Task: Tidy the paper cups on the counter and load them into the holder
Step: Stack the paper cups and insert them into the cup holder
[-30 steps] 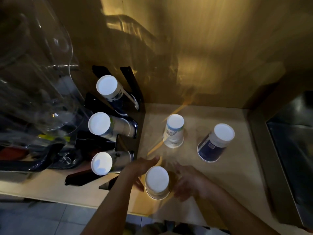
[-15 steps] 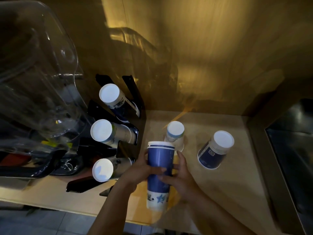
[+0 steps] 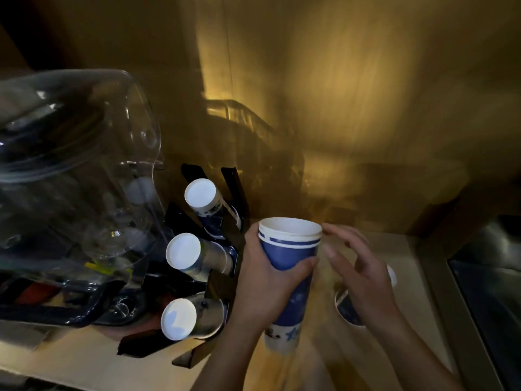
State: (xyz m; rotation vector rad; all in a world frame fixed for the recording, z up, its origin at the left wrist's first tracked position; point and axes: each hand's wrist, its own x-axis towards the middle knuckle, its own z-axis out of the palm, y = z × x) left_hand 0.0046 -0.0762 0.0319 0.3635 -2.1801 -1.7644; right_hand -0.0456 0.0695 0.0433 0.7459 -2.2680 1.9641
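the blue cup stack [image 3: 290, 266], now lifted mouth-up, is being gripped by the left hand [image 3: 262, 280] alone; the right hand [image 3: 358, 275], just released, is being held open, ready for the holder [image 3: 225, 283].

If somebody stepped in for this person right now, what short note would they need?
Left hand: wrapped around a blue cup stack, held rim-up above the counter.
Right hand: open, fingers spread beside the stack, touching nothing.
Black holder, at the left: three slots each hold a stack, white bottoms facing out, upper, middle, lower.
A blue cup stands upside down on the counter, mostly hidden behind the right hand.
Done: three slots loaded.
Left: load the held stack, then gather that cup. Other cups may be hidden.
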